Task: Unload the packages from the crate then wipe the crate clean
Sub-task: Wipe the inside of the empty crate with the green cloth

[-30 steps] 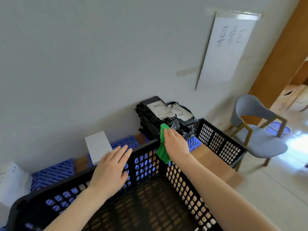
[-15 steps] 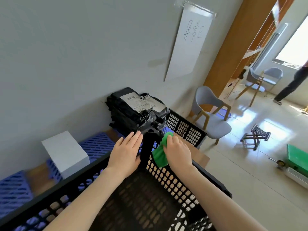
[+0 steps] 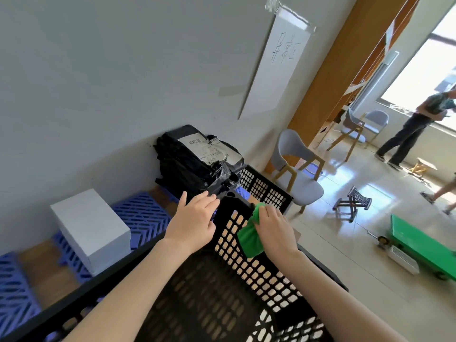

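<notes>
Packages [image 3: 187, 164] behind crate [image 3: 230, 206]; box [image 3: 91, 230] left, chair [image 3: 303, 191] right.

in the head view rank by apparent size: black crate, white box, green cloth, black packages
1. black crate
2. black packages and white box, about alike; box nearer
3. green cloth

Left hand [image 3: 195, 223] is now at the far corner of the crate [image 3: 259, 275], moved right from the long wall. Right hand [image 3: 274, 233] with green cloth [image 3: 249, 239] is off the corner rim, lower on the right wall. Corner sits more central in frame.
</notes>
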Tool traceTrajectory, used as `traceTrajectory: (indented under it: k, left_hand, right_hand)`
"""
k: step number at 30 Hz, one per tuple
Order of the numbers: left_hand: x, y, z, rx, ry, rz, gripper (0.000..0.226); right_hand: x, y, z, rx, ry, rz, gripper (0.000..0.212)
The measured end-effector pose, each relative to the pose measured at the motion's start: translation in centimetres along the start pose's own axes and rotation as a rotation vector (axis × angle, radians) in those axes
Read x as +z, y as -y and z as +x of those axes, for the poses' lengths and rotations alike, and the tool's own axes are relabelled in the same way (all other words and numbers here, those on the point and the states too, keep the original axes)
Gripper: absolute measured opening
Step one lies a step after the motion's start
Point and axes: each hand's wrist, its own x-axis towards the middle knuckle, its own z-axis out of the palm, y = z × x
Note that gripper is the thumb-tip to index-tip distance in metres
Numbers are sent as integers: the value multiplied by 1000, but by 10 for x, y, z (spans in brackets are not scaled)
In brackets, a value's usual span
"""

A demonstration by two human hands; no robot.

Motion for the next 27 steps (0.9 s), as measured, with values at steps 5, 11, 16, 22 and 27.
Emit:
traceTrajectory:
  k: [5,11,16,22,27]
  left_hand:
    - [2,1,-3,40,30,93,65]
    - [-1,3,0,10,75,161,69]
    - [-2,0,-3,-19,100,195,69]
    - [-3,2,-4,-36,108,204,70]
    - [-2,3,-4,-39,119,265,70]
  right_hand:
    - [8,35,49,-22,-8,26,26]
    - [14,37,57,-43,-32,32,27]
    - [16,20,41,-61,-25,32,28]
    - [9,-19,-11,-17,9,65,35]
    - [-9,-55,-63,69,83,71,32]
